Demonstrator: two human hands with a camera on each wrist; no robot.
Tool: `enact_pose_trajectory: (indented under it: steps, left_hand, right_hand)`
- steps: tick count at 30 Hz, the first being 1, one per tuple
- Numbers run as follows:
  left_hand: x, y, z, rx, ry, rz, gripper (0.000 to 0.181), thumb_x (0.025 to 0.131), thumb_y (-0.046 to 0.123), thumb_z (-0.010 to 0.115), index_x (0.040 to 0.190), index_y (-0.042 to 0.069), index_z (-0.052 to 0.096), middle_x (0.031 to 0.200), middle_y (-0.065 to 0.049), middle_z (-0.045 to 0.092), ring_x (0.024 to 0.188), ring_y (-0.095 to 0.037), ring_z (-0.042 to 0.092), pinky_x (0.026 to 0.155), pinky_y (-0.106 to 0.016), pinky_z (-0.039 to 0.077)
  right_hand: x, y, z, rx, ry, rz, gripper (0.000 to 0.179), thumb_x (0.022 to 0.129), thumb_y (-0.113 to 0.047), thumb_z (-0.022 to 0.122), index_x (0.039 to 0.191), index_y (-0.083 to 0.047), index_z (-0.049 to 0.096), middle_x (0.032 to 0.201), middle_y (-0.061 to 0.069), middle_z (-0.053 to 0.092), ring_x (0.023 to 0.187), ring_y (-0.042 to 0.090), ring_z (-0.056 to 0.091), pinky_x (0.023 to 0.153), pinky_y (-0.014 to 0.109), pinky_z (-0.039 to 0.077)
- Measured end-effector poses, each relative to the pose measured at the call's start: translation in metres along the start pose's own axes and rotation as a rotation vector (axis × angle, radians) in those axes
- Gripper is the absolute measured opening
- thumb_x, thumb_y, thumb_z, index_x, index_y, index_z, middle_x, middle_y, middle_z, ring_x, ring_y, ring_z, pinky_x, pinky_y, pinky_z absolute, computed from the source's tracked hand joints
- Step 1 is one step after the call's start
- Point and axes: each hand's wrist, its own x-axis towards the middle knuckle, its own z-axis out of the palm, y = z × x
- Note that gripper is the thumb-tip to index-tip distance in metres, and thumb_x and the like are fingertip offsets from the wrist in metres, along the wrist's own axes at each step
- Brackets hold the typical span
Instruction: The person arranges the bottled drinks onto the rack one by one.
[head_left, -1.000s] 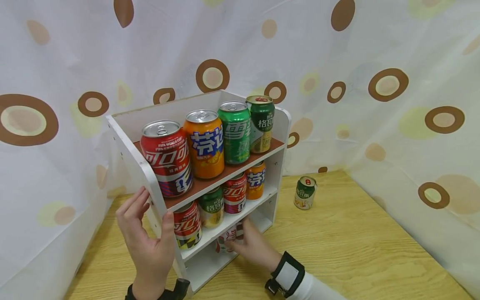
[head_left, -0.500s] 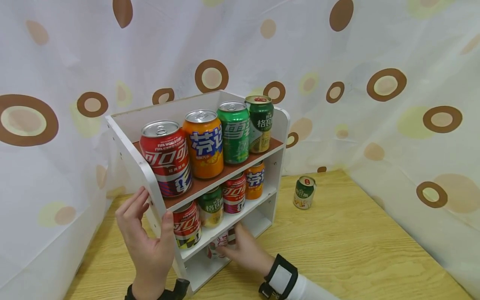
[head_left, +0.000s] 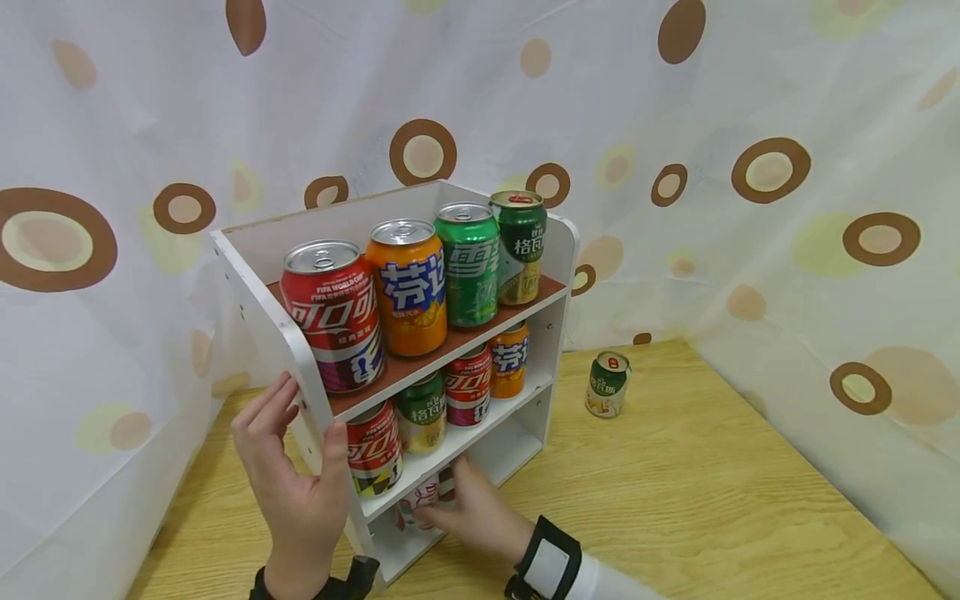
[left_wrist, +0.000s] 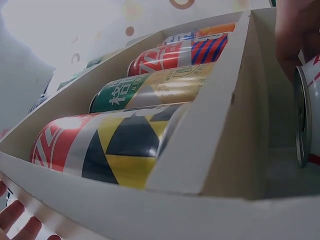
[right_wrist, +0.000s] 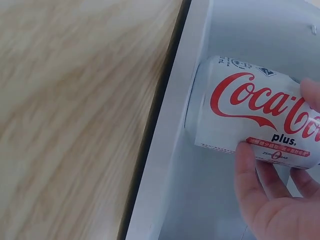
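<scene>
My right hand (head_left: 483,512) grips a white Coca-Cola plus can (right_wrist: 255,112) with red lettering, thumb on one side and fingers on the other. That can stands on the bottom level of a small white shelf (head_left: 420,542), partly hidden by the hand and the middle board in the head view. In the left wrist view, only the end of the white can (left_wrist: 312,115) shows at the right edge. My left hand (head_left: 296,487) rests against the shelf's left side panel, its fingers fairly straight on the outside and its thumb near the front edge.
The top level holds a red cola can (head_left: 333,317), an orange Fanta can (head_left: 408,287), a green can (head_left: 468,267) and a green-gold can (head_left: 519,250). Several cans line the middle level, including a yellow-patterned cola can (left_wrist: 100,145). Another green-and-white can (head_left: 607,385) stands on the wooden table (head_left: 712,483).
My right hand has slid the white Coca-Cola can leftward along the bottom level, toward the left side panel. The left hand and the other cans stay put.
</scene>
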Motion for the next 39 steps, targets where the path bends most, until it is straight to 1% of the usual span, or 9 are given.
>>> enact_pose_trajectory:
  steps: [4, 8, 11, 15, 18, 28, 33, 39]
  left_hand:
    - [0.000, 0.000, 0.000, -0.009, 0.002, 0.007, 0.061, 0.100, 0.037, 0.065, 0.132, -0.014, 0.051, 0.139, -0.017, 0.051, 0.129, -0.014, 0.046, 0.102, -0.019, 0.045]
    - [0.001, -0.001, 0.000, -0.005, -0.002, 0.010, 0.061, 0.100, 0.037, 0.064, 0.132, -0.013, 0.051, 0.138, -0.019, 0.050, 0.129, -0.013, 0.046, 0.103, -0.019, 0.044]
    - [0.000, -0.001, 0.000, -0.001, -0.002, 0.008, 0.062, 0.100, 0.037, 0.064, 0.133, -0.013, 0.051, 0.138, -0.021, 0.050, 0.129, -0.013, 0.045, 0.103, -0.019, 0.044]
    - [0.000, -0.001, 0.000, -0.003, 0.002, 0.005, 0.061, 0.099, 0.037, 0.065, 0.132, -0.013, 0.052, 0.138, -0.020, 0.051, 0.129, -0.013, 0.046, 0.103, -0.018, 0.044]
    - [0.000, -0.001, 0.000, -0.011, 0.005, 0.007, 0.061, 0.099, 0.036, 0.065, 0.132, -0.013, 0.052, 0.138, -0.018, 0.051, 0.129, -0.013, 0.046, 0.103, -0.018, 0.044]
    - [0.001, 0.000, 0.000, -0.004, 0.004, 0.013, 0.062, 0.100, 0.038, 0.064, 0.132, -0.014, 0.051, 0.137, -0.021, 0.051, 0.129, -0.012, 0.046, 0.102, -0.018, 0.043]
    - [0.001, 0.000, 0.000, 0.000, 0.000, 0.011, 0.062, 0.100, 0.038, 0.064, 0.132, -0.013, 0.051, 0.137, -0.020, 0.051, 0.129, -0.012, 0.046, 0.101, -0.018, 0.043]
    - [0.001, 0.000, 0.000, 0.002, 0.002, 0.009, 0.062, 0.100, 0.038, 0.064, 0.132, -0.013, 0.051, 0.137, -0.021, 0.051, 0.129, -0.012, 0.046, 0.101, -0.018, 0.043]
  right_hand:
    - [0.000, -0.002, 0.005, -0.001, -0.003, -0.010, 0.083, 0.091, -0.025, 0.080, 0.156, -0.010, 0.029, 0.142, 0.012, 0.053, 0.124, 0.029, 0.059, 0.092, 0.025, 0.057]
    - [-0.002, -0.005, 0.010, 0.004, -0.003, -0.010, 0.083, 0.091, -0.026, 0.081, 0.155, -0.010, 0.030, 0.141, 0.012, 0.054, 0.122, 0.026, 0.060, 0.090, 0.025, 0.057]
    - [-0.003, -0.007, 0.013, 0.027, -0.011, -0.006, 0.084, 0.091, -0.025, 0.081, 0.155, -0.011, 0.030, 0.142, 0.012, 0.053, 0.122, 0.023, 0.060, 0.090, 0.024, 0.057]
    - [-0.003, -0.007, 0.019, 0.045, -0.025, -0.003, 0.080, 0.091, -0.026, 0.080, 0.154, -0.013, 0.032, 0.141, 0.011, 0.055, 0.121, 0.020, 0.061, 0.090, 0.021, 0.056]
    - [-0.003, -0.007, 0.023, 0.035, -0.033, -0.009, 0.079, 0.091, -0.027, 0.080, 0.154, -0.014, 0.033, 0.139, 0.011, 0.056, 0.120, 0.018, 0.061, 0.090, 0.021, 0.056]
    - [-0.004, -0.013, 0.029, 0.036, -0.057, 0.014, 0.084, 0.091, -0.030, 0.080, 0.156, -0.016, 0.029, 0.141, 0.009, 0.054, 0.120, 0.011, 0.060, 0.089, 0.021, 0.057]
    - [-0.006, -0.016, 0.031, 0.011, -0.053, 0.035, 0.086, 0.092, -0.032, 0.079, 0.158, -0.015, 0.027, 0.144, 0.010, 0.052, 0.121, 0.012, 0.059, 0.089, 0.021, 0.056]
    - [-0.007, -0.018, 0.032, -0.010, -0.048, 0.020, 0.089, 0.092, -0.032, 0.079, 0.159, -0.017, 0.024, 0.148, 0.013, 0.049, 0.124, 0.016, 0.059, 0.088, 0.018, 0.055]
